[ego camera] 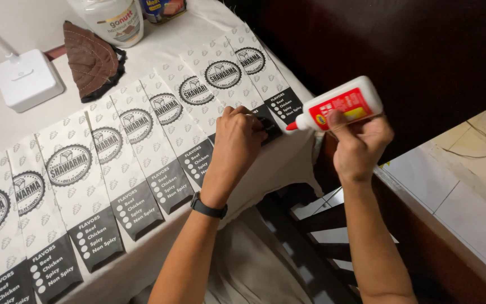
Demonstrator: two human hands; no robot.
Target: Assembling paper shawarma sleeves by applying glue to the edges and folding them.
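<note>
White-clothed table [158,39] across the upper left, seen from above; dark wooden wall behind on the right, pale tiled floor at the lower right, dark chair slats showing below the table's edge.

Overlapping row of printed paper sleeves [136,141] fanned along the near edge of the table, from the lower left up to the upper right, each white with a round black emblem and a black band at the near end. Long axes all slanting alike, black ends toward the wearer and slightly right.

White plastic jar [109,19] at the top edge, a second container just beside it, cut off by the frame. Brown stitched leather piece [91,59] lying below the jar. White square box-shaped device [27,79] at the far left.

Left hand [237,141] knuckles up, fingers curled and pressed down on the black end of a sleeve near the right end of the row; black wristband [208,207] on that forearm.

Right hand [361,143] wrapped around the glue bottle [338,106], thumb across the label. Bottle held in the air just off the table's right corner, white with a red label, long axis near level and tilted slightly down to the left. Red nozzle [292,126] pointing left and down toward the left hand's fingertips, close to the sleeve's black end; contact between tip and paper cannot be told.
</note>
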